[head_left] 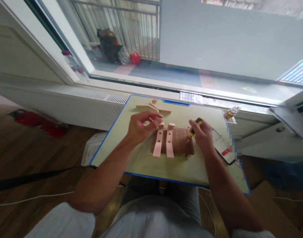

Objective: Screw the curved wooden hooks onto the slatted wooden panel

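A brown corrugated block (182,138), perhaps cardboard, lies on the small table. Two pale wooden strips (169,142) with dark holes rest on it side by side, their lower ends jutting past its near edge. My right hand (203,132) is closed around a yellow and black screwdriver (192,131), its tip pointing down at the block's right part. At the upper end of the left strip, my left hand (143,127) has its thumb and forefinger drawn together. Whatever is between those fingertips, if anything, is too small to tell.
Loose wooden pieces (151,107) lie at the table's far side. A dark-edged tablet or phone (224,150) sits right of my right forearm. The blue-rimmed table (116,145) stands against a radiator and window; a bottle (232,113) is at its far right corner.
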A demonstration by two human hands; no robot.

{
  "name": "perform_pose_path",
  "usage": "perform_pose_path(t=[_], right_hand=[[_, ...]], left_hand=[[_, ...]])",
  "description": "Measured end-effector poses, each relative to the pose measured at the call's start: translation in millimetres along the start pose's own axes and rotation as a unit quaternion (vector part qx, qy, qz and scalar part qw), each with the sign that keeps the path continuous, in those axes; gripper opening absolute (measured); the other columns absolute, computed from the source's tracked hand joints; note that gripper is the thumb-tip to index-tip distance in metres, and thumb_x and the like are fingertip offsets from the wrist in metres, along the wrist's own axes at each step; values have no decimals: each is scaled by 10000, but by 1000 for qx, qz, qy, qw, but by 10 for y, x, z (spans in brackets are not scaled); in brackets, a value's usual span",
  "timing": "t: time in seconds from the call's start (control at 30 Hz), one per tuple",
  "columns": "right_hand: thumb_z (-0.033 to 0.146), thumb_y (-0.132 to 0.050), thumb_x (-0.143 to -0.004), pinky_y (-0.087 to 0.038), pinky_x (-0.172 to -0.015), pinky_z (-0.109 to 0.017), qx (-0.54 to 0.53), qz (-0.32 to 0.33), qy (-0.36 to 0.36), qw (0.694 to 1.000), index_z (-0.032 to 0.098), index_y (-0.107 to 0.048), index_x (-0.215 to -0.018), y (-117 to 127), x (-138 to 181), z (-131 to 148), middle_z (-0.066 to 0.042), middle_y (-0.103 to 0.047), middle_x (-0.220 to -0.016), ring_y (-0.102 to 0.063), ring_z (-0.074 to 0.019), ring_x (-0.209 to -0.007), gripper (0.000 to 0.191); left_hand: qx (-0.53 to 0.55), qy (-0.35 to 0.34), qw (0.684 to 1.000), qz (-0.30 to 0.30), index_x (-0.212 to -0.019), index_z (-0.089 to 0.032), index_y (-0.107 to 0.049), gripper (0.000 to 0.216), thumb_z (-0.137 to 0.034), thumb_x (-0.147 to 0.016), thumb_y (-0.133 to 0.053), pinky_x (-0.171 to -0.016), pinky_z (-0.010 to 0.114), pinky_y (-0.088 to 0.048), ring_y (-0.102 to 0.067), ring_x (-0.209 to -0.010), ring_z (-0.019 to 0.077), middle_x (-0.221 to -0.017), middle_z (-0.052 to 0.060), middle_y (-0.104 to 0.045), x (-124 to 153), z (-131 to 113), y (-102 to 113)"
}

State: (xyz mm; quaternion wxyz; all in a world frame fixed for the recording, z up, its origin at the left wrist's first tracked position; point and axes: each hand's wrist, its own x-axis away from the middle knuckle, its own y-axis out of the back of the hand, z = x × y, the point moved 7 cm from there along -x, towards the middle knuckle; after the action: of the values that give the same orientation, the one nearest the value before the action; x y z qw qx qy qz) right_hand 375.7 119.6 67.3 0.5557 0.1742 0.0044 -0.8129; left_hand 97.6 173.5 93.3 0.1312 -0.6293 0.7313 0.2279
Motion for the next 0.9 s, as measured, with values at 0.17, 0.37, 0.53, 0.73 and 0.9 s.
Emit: perform_pose_path(t=[0.17,0.37,0.53,0.73,0.9], right_hand=[[590,-767,-943,-422,-549,-318,-13,3,-23,1000,263,-578,-652,-39,-24,-143,31,-577,-559,-509,-150,-525,476],[609,-790,-932,-437,-558,-309,-18,11,-34,999,252,-601,-686,-21,32,-145,27,-604,-587,-534,-150,-545,473],[590,-784,-952,-432,-582,-300,-31,18,-26,999,244,-612,-704,9,12,-141,27,-607,-615,-517,-139,-576,459],[518,-739,-995,-447,-610,-299,-61,26,-2,998,262,-602,-843,-30,-17,-27,56,-604,-636,-548,-137,-594,328],[381,-915,-845,-424,-557,-294,-31,29,33,999,274,-668,-1251,-152,-9,223,93,-564,-726,-475,-125,-582,487]], left_hand=[[-355,98,928,-59,-1321,-173,-817,415,-200,-924,-701,-1153,413,-537,-710,-1295,293,-1381,129,-814,-682,660,322],[-422,149,894,-3,-1168,-202,-880,349,-240,-843,-760,-1156,497,-498,-660,-1281,385,-1273,154,-846,-806,1253,383],[-408,134,903,25,-1086,-213,-877,238,-280,-930,-710,-1054,399,-544,-740,-1123,303,-1198,122,-868,-804,1235,469],[-352,116,929,17,-1056,-170,-853,217,-291,-910,-747,-912,366,-578,-760,-940,258,-1059,124,-864,-785,870,593],[-139,112,982,56,-996,-170,-813,289,-427,-866,-829,-677,297,-528,-684,-755,183,-887,67,-797,-593,414,143]])
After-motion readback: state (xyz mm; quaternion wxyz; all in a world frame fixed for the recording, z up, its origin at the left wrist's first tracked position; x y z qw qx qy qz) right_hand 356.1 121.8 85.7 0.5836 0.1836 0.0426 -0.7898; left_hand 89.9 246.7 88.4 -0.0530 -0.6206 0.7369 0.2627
